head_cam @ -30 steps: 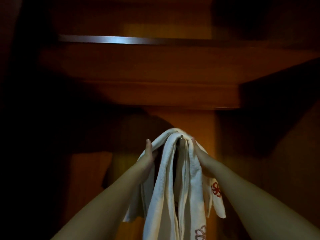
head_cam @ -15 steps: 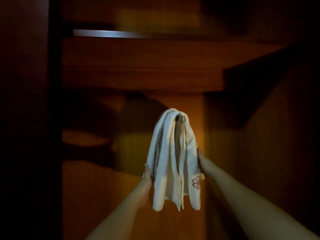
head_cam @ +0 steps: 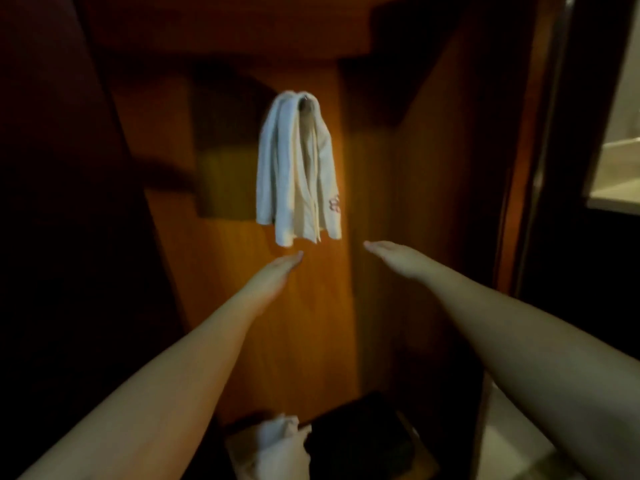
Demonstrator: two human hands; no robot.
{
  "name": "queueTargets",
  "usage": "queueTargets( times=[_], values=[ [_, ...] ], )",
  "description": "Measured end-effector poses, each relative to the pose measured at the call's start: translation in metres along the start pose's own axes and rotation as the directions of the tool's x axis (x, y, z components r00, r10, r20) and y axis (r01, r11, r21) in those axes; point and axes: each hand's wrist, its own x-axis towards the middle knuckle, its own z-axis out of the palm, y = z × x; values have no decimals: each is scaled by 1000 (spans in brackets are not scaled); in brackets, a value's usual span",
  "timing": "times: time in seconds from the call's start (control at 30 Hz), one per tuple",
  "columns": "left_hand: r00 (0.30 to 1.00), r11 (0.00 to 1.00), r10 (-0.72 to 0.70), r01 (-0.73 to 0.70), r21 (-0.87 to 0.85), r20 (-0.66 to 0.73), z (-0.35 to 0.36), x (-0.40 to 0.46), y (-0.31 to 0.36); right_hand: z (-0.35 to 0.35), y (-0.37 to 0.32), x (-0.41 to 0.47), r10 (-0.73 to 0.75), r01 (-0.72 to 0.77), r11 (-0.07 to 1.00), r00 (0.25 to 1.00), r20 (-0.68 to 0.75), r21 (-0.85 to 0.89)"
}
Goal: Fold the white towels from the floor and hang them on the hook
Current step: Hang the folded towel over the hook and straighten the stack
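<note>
No legible text, label or number shows; a small red embroidered emblem [head_cam: 334,205] near the hanging white towel's [head_cam: 294,168] lower right edge is too blurred to read.

White hanging towel [head_cam: 297,168], small red flower motif near lower right corner. Warm orange-brown wood panel [head_cam: 311,323] behind. White crumpled towel [head_cam: 282,445] below, beside a black object [head_cam: 363,441]. Pale beige surface [head_cam: 616,188] at right edge.

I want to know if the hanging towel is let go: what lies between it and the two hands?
Only bare wooden panel, in the head view: left hand and right hand hover open below the hanging towel.
</note>
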Motion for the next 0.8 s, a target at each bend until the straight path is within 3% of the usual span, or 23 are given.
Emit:
queueTargets(
  times=[0.1, 0.3, 0.5, 0.7, 0.8],
  values=[
    [994, 979, 0, -22, 202, 107, 30, -21, -19, 6, 45, -53, 40, -39, 957, 999, -3, -289],
    [930, 898, 34, -190, 397, 367, 127, -51, -60, 11, 142, -154, 99, -87, 866, 995, -1, -493],
    [783, 751, 40, -434, 498, 621, 241, -61, -84, 2, 248, -233, 243, -214, 811, 970, -19, -544],
    [677, 656, -38, -537, 529, 735, 384, -71, -83, -31, 359, -302, 440, -407, 784, 897, -42, -469],
    [647, 658, -87, -534, 531, 758, 458, -79, -81, -57, 413, -334, 512, -491, 771, 857, -64, -405]
  ],
)
